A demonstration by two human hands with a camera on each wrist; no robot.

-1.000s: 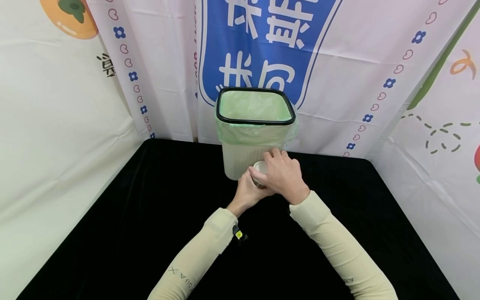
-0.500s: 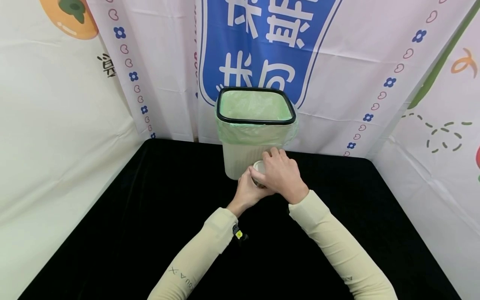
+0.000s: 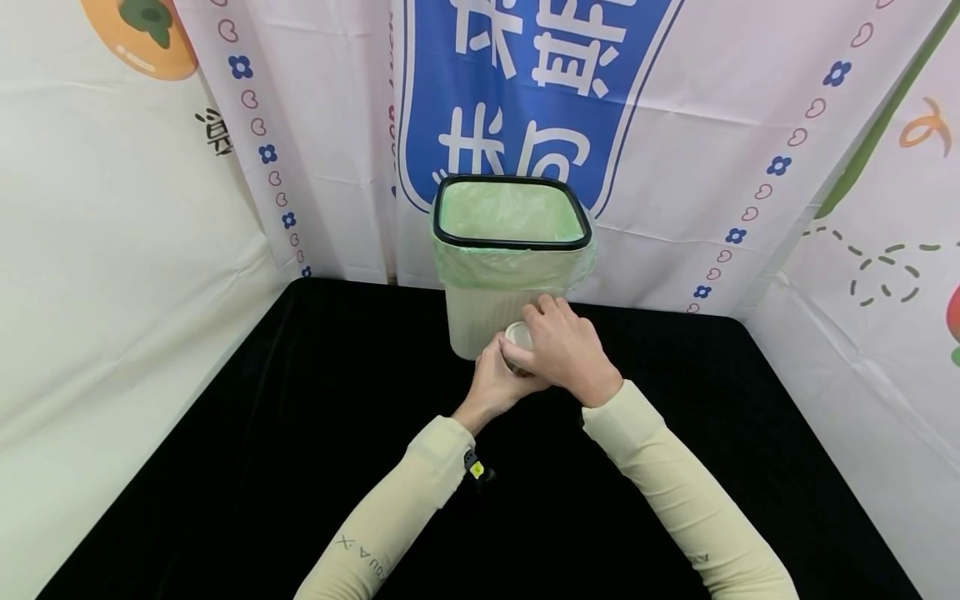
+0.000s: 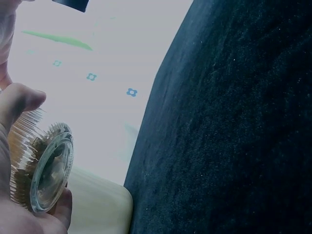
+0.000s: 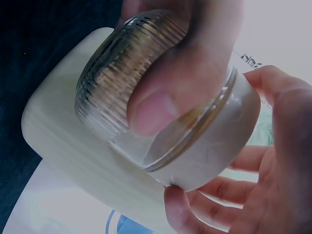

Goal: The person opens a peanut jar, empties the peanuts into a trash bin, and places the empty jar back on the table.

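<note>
A ribbed clear glass jar (image 5: pixel 114 80) with brownish contents and a white lid (image 5: pixel 214 146) is held in both hands, seen close in the right wrist view. My left hand (image 3: pixel 498 379) grips the glass body; its thumb lies across the ribs. The fingers and thumb of my right hand (image 3: pixel 564 346) are curled round the lid (image 3: pixel 519 335). In the left wrist view the jar's round glass base (image 4: pixel 52 173) faces the camera, with my left hand (image 4: pixel 14 204) round the ribbed side. What the jar contains is not clear.
Just beyond the hands stands a pale ribbed bin (image 3: pixel 480 321) with a black rim (image 3: pixel 510 244) and a green liner (image 3: pixel 513 212). Black cloth (image 3: pixel 337 433) covers the table; printed white curtains (image 3: pixel 330 167) hang behind and at both sides.
The right hand and forearm have shifted very slightly at the lid. The left hand and the bin stay where they were.
</note>
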